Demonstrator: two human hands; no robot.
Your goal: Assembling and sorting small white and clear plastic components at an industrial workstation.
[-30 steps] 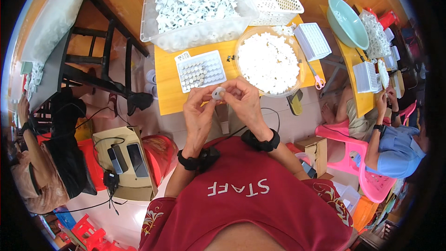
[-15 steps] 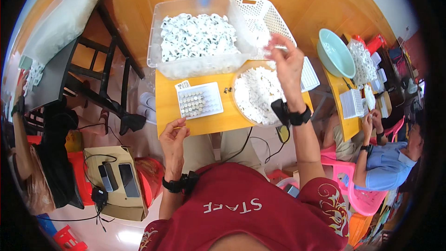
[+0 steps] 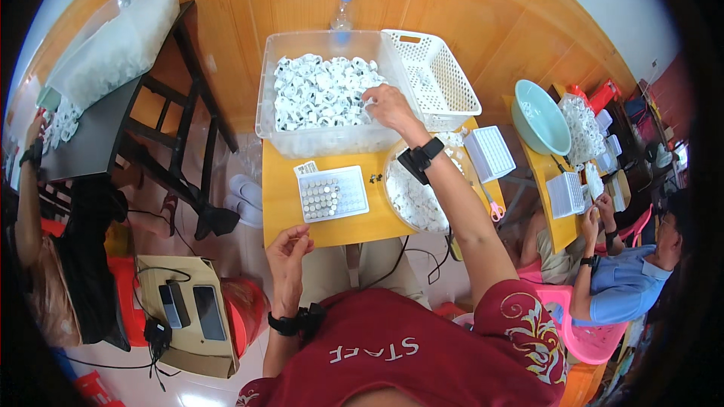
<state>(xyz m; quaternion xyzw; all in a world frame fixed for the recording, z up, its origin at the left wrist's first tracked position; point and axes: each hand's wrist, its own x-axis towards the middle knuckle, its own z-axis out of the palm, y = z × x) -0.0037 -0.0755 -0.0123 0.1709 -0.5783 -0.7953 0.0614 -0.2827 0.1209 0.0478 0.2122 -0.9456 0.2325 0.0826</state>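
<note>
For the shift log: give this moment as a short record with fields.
Right hand: reaching into the clear bin, on the white parts
Left hand: near the table's front edge, fingers curled; a held part cannot be told
Grid tray: on the yellow table, partly filled
Round tray: under the right forearm, with white pieces
White basket: right of the bin

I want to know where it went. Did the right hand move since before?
Yes. The right hand left the spot by the left hand and reached away from the body, over the yellow table, into the clear bin of white pieces.
</note>
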